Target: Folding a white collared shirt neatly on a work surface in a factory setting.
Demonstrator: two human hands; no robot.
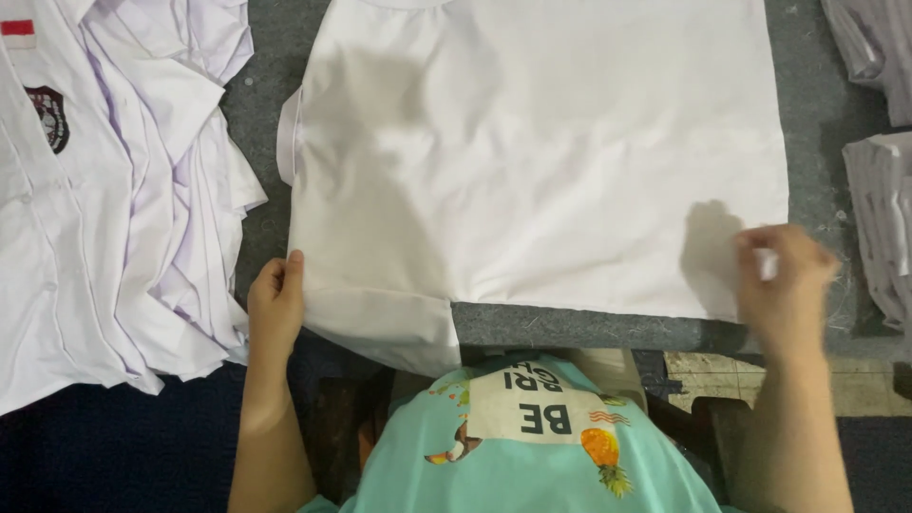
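Observation:
A white shirt (pixel 532 152) lies spread flat on a grey table (pixel 266 123) in front of me. My left hand (pixel 275 304) grips the shirt's near left edge, by a folded sleeve that hangs over the table's front edge. At the shirt's near right corner, my right hand (pixel 784 280) pinches the fabric; the hand is blurred by motion.
A heap of white shirts (pixel 114 190), one with a dark badge and a red patch, lies at the left. More folded white garments (pixel 879 218) sit at the right edge. The table's front edge runs just below the shirt. My turquoise printed top shows at the bottom.

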